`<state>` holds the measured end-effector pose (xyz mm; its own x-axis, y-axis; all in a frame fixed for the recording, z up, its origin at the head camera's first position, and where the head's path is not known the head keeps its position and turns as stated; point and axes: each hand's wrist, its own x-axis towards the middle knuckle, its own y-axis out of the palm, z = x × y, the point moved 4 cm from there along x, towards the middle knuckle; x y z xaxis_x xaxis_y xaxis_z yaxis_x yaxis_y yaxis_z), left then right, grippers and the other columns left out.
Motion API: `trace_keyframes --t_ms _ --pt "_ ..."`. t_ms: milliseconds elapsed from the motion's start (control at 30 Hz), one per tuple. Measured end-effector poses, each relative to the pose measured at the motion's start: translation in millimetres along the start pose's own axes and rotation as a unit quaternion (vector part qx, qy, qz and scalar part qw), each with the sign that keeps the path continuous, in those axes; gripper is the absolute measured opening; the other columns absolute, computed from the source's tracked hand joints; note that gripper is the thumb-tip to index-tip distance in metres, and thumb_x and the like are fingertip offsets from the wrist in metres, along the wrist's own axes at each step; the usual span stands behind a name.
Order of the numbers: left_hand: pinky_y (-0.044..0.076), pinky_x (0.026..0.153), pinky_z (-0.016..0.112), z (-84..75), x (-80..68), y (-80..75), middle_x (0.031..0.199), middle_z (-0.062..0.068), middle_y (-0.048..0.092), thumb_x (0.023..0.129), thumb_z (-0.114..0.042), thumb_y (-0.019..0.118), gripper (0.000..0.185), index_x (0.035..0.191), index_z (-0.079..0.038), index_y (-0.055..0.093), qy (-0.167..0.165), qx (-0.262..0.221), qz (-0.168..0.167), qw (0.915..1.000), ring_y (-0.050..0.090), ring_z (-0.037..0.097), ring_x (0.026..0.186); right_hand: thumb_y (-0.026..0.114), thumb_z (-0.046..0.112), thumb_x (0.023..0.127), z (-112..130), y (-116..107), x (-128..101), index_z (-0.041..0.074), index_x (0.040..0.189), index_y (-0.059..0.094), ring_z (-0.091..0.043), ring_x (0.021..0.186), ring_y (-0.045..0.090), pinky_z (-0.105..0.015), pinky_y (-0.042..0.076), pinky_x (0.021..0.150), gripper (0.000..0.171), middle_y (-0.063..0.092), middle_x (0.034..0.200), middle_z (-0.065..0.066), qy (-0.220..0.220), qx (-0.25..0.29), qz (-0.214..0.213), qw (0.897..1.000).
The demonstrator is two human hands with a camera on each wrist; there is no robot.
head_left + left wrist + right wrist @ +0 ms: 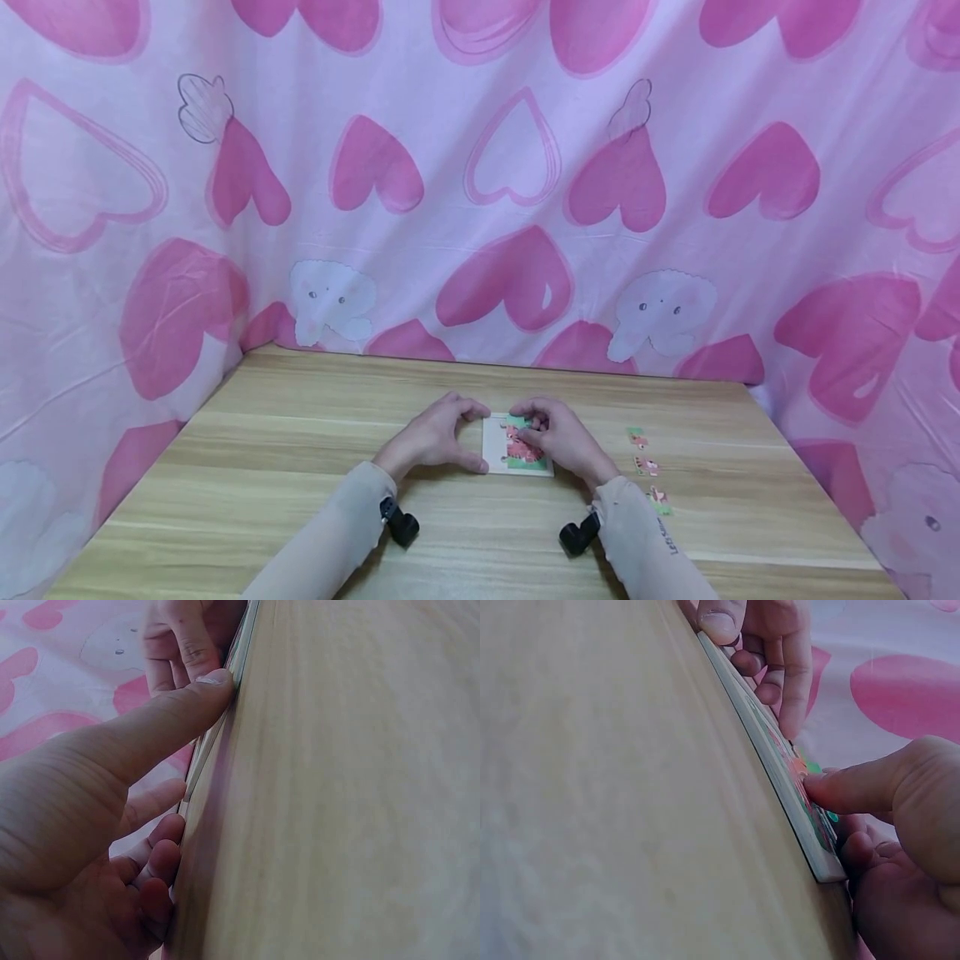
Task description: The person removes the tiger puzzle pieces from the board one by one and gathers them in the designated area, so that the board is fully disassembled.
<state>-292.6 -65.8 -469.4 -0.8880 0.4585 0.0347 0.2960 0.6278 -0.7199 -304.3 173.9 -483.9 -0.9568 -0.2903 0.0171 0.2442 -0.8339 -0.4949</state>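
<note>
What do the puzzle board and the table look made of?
Puzzle board: probably thick card or thin wood, matt white, with a flat, stiff edge in the right wrist view. Table: wood or wood-look laminate, with pale grain streaks and a smooth, faintly glossy top.

Both forearms, in beige sleeves, run forward from the lower edge of the head view and converge toward the middle. A small black camera sits under each wrist. Left hand (435,437): palm down, knuckles arched, fingers curled forward, thumb stretched out to the right along the near side; in the left wrist view the thumb (161,724) lies straight with its tip pressed down, the other fingers bent below it. Right hand (558,437): palm down, fingers bent inward to the left, wrist slightly raised; in the right wrist view the thumb (855,787) points left with its tip pressed flat, the remaining fingers curled underneath. The two hands are close but not touching.
</note>
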Motion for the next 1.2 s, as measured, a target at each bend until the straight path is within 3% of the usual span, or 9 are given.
trace_keyframes --t_ms 233,467,767,1200 --pt "0.049 0.116 0.051 -0.4 0.4 -0.9 0.130 0.002 0.060 0.070 -0.040 0.109 0.090 0.148 -0.021 0.069 -0.010 -0.004 0.003 0.9999 0.059 0.022 0.121 0.080 0.001 0.100 3.1 0.2 1.3 0.018 0.128 0.082 -0.021 0.099 0.058 -0.035 0.050 0.087 0.032 0.067 0.117 -0.003 -0.011 -0.048 -0.011 0.999" --pt "0.049 0.116 0.050 -0.4 2.5 -2.5 0.131 0.002 0.060 0.071 -0.042 0.108 0.089 0.148 -0.023 0.068 -0.015 0.000 0.004 0.9999 0.059 0.022 0.122 0.081 0.002 0.099 7.5 -1.0 2.2 0.015 0.130 0.082 -0.020 0.096 0.060 -0.034 0.052 0.084 0.034 0.067 0.113 -0.003 -0.022 -0.076 -0.014 0.997" --pt "0.049 0.114 0.049 1.4 3.0 -3.2 0.130 0.001 0.060 0.071 -0.042 0.108 0.088 0.148 -0.023 0.069 -0.013 0.001 0.004 0.9999 0.059 0.021 0.120 0.084 0.006 0.099 3.7 -3.2 3.9 0.016 0.128 0.081 -0.018 0.092 0.061 -0.028 0.053 0.078 0.030 0.068 0.105 -0.002 -0.023 -0.066 -0.014 0.997" --pt "0.048 0.116 0.050 1.6 2.2 -1.4 0.131 0.000 0.060 0.070 -0.041 0.108 0.088 0.147 -0.023 0.069 -0.023 -0.013 0.007 0.9996 0.058 0.021 0.123 0.084 0.011 0.100 0.9 -3.7 2.5 0.018 0.127 0.081 -0.020 0.094 0.059 -0.029 0.051 0.079 0.028 0.067 0.105 -0.004 -0.017 -0.043 -0.015 0.999"
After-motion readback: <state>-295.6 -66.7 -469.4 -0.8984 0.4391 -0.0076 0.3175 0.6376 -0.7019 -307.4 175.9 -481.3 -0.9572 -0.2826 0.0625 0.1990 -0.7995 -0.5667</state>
